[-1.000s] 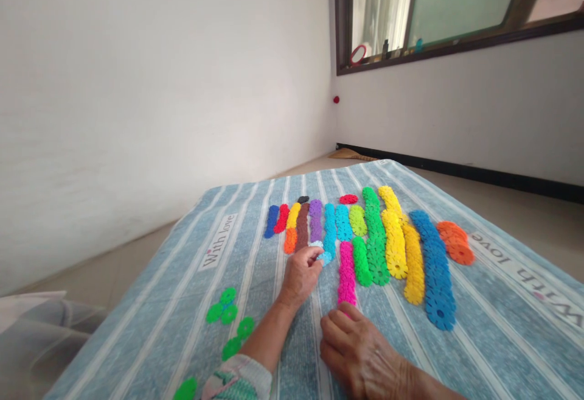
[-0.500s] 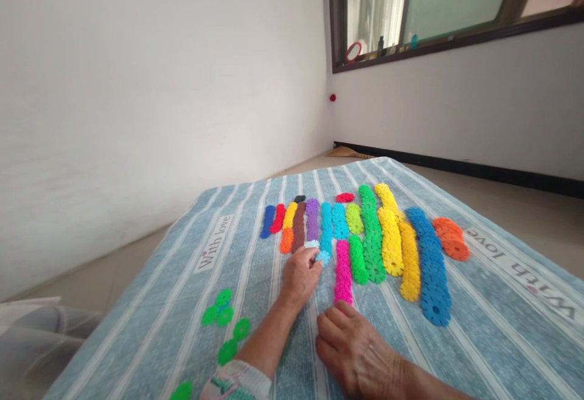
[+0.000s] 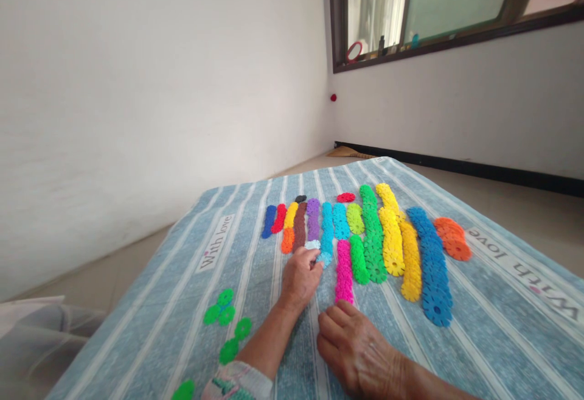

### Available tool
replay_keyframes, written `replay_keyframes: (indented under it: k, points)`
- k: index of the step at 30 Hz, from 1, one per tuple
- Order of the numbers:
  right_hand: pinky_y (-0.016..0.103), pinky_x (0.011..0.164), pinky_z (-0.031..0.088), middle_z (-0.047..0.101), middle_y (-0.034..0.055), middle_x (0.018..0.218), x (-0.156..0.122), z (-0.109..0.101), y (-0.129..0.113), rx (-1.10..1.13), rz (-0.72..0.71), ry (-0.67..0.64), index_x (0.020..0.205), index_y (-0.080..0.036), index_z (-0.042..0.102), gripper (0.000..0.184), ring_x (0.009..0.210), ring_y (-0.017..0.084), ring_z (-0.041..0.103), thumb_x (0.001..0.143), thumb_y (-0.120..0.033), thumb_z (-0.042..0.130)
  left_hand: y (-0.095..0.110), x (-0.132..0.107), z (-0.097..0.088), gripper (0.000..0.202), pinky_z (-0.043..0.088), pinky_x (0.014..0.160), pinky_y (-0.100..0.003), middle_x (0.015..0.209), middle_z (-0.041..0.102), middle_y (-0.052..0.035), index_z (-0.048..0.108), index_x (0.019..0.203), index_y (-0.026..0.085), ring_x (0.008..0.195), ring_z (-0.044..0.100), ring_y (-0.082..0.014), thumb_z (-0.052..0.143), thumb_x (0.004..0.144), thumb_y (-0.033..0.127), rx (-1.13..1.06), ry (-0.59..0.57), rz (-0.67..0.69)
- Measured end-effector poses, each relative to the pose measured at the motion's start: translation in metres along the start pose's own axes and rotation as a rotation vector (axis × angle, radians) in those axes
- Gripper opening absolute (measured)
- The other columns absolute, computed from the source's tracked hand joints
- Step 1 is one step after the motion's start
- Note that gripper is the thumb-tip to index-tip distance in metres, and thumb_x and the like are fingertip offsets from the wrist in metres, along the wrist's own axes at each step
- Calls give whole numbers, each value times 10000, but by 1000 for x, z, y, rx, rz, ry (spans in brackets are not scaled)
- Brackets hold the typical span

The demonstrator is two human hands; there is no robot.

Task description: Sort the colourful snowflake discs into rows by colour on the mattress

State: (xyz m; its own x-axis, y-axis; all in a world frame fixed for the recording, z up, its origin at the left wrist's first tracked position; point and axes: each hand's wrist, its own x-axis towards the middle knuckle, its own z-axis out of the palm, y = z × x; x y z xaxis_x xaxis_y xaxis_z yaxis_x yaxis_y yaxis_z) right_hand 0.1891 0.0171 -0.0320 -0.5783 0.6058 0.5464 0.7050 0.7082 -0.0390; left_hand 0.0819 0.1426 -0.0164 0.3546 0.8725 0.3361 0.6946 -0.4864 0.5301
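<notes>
My left hand point(image 3: 301, 277) has its fingers curled, thumb and index finger pinching at a light blue notched plastic disc point(image 3: 325, 258). That disc lies at the near end of a row of blue discs point(image 3: 327, 229). Just above my knuckles are pale, whitish-blue discs point(image 3: 312, 245), partly covered. My right hand point(image 3: 353, 345) is closed at the near end of a row of overlapping pink discs point(image 3: 344, 272); its fingertips are hidden, so what they hold does not show. Beside the pink row lie green discs point(image 3: 359, 260) in a shorter row.
Further overlapping rows include yellow discs point(image 3: 391, 242), dark blue discs point(image 3: 435, 272), orange discs point(image 3: 452, 239) and purple discs point(image 3: 312, 218). Loose green discs point(image 3: 229, 350) lie left of my left forearm. Everything rests on a striped blue cloth point(image 3: 150, 333) near a white wall point(image 3: 182, 83).
Both hands stay in nearly the same place, and the disc rows keep their arrangement. Only a very slight shift of the whole view shows.
</notes>
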Motion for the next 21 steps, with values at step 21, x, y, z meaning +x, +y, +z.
replay_keyframes:
  k: [21]
  points:
    - [326,650,316,510,28,741,1,-6,-1,-46,9,-37,700,-162,489,182,699,167,424,882,-156,489,-5,4,-29,167,452,665,-206,732,669,-5,675,764,165,684,596,-120,509,758,166,-25,42,-6]
